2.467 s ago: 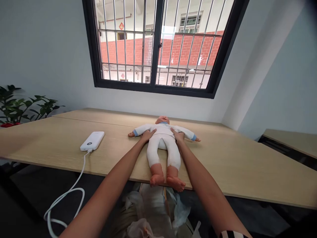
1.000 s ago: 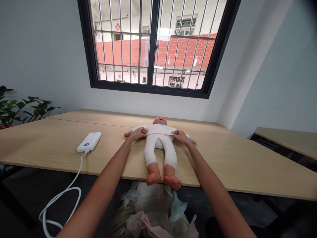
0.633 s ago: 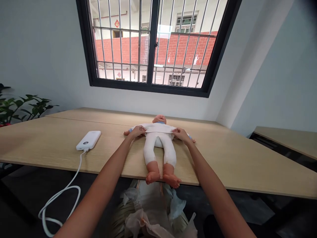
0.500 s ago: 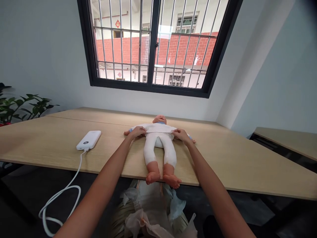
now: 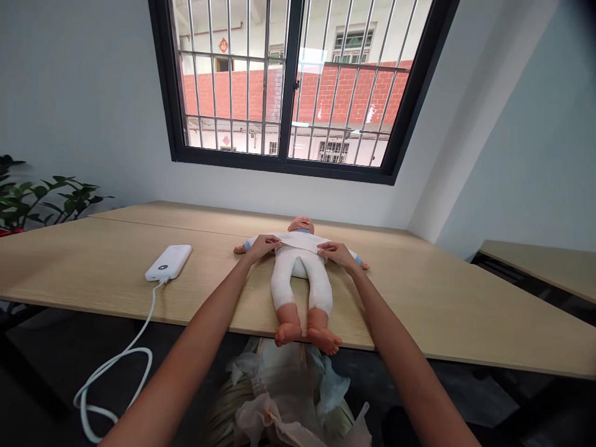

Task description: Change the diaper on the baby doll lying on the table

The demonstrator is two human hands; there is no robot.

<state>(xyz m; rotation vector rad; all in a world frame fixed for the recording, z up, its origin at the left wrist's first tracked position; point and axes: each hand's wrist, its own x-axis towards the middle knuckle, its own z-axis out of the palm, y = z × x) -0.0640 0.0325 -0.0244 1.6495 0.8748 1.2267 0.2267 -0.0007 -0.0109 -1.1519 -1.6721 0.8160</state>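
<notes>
A baby doll in white clothes with blue cuffs lies on its back on the light wooden table, head toward the window, bare feet over the near edge. My left hand pinches the hem of the doll's white shirt on the left side of its chest. My right hand pinches the same hem on the right side. The shirt is drawn up over the chest between both hands.
A white power bank lies left of the doll, its white cable hanging off the near edge. A green plant stands at far left. Crumpled plastic bags sit on my lap below the table. A barred window fills the wall ahead.
Both hands went from lying flat at the doll's waist to gripping the shirt hem and pulling it up toward the chest. My right hand has shifted slightly inward.
</notes>
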